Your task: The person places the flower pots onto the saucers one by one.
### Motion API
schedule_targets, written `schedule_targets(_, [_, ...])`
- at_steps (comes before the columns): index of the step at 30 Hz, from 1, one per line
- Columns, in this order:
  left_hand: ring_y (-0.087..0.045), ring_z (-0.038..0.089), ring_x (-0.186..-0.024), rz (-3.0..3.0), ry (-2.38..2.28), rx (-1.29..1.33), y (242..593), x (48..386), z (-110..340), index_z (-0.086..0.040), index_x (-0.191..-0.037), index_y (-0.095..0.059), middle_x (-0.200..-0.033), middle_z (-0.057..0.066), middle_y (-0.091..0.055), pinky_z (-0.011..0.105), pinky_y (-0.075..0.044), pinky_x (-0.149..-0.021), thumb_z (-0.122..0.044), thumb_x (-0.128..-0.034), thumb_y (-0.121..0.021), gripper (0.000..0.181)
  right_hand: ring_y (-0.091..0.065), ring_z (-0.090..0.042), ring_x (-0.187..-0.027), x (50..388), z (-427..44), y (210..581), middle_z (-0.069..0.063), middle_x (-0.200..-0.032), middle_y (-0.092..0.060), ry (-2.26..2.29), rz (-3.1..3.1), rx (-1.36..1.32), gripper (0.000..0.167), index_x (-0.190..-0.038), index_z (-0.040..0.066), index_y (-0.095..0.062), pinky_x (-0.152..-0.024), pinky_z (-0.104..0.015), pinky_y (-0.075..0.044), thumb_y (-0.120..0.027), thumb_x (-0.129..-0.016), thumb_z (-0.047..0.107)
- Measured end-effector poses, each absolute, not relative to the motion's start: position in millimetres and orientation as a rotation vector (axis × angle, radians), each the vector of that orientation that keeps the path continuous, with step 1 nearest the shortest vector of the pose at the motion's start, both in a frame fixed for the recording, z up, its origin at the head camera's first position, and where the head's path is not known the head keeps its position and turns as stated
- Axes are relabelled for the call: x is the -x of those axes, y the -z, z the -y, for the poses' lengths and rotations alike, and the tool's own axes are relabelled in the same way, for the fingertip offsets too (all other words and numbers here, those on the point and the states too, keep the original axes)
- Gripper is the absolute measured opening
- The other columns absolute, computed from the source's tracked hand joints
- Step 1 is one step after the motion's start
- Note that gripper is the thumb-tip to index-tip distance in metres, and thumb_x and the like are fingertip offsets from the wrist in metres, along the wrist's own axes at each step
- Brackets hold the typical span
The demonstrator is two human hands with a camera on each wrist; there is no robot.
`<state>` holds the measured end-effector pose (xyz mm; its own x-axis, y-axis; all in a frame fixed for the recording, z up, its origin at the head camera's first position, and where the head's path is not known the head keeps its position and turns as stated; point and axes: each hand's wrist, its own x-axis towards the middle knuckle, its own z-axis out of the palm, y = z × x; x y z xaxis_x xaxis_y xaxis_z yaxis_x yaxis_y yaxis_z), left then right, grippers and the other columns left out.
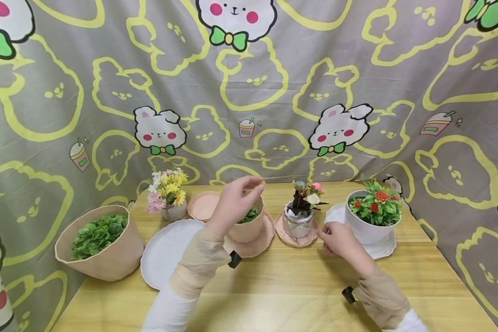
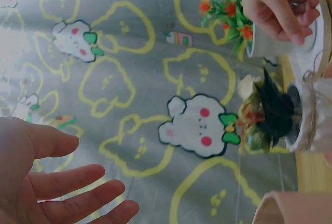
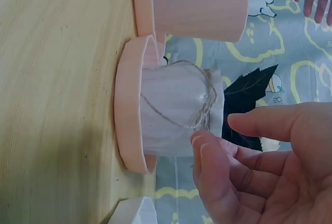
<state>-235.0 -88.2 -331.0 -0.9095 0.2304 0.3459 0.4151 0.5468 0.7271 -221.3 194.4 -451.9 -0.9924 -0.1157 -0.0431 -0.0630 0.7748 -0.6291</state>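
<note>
My left hand [image 1: 236,200] is raised over a pink pot [image 1: 249,232] with green leaves, apart from it; in the left wrist view its fingers are spread, holding nothing. Part of that pot is hidden behind my hand and wrist. The pot stands on a pink saucer [image 1: 269,235]. My right hand [image 1: 343,240] hovers beside a small white pot tied with twine [image 3: 179,97], fingers loosely bent with nothing between them. Dark leaves and small artificial flowers [image 1: 309,196] rise from this pot, which sits upright on a scalloped pink saucer [image 3: 129,105].
Right of my right hand, a white pot [image 1: 369,233] with red flowers stands on a white tray [image 1: 388,246]. At left are a large pink pot [image 1: 120,256] of greenery, a white round tray [image 1: 162,253], a vase of daisies [image 1: 174,212] and a pink plate [image 1: 201,206]. A patterned curtain hangs behind.
</note>
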Motion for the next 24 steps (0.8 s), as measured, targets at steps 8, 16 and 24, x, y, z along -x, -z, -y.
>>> schedule_targets(8, [-0.066, 0.022, -0.109, 2.492, 1.329, 0.414, 329, 224, 124, -0.013, -0.117, -0.068, -0.113, 0.008, -0.071, 0.041, -0.054, -0.095, -0.031, -0.0979, -0.058, 0.028, -0.052, -0.011, -0.042, 218, -182, 450, 0.0, -0.05, -0.056, 1.002, -2.889, 0.21, 0.029, -0.074, 0.003, -0.062, -0.045, -0.026, -0.044, -0.058, -0.096, 0.022])
schedule_targets(16, [-0.067, 0.025, -0.109, 2.418, 1.319, 0.251, 329, 211, 164, -0.011, -0.118, -0.068, -0.117, 0.009, -0.071, 0.044, -0.054, -0.094, -0.036, -0.0982, -0.057, 0.034, -0.05, -0.01, -0.041, 214, -166, 450, 0.002, -0.048, -0.053, 1.071, -2.86, 0.277, 0.027, -0.071, 0.005, -0.06, -0.043, -0.025, -0.042, -0.06, -0.094, 0.019])
schedule_targets(24, [-0.065, 0.028, -0.11, 2.391, 1.258, 0.091, 333, 200, 194, -0.008, -0.12, -0.067, -0.117, 0.013, -0.07, 0.031, -0.052, -0.091, -0.035, -0.0996, -0.054, 0.037, -0.049, -0.009, -0.041, 213, -152, 449, 0.001, -0.049, -0.053, 1.085, -2.822, 0.309, 0.026, -0.072, 0.004, -0.061, -0.042, -0.024, -0.041, -0.061, -0.094, 0.019])
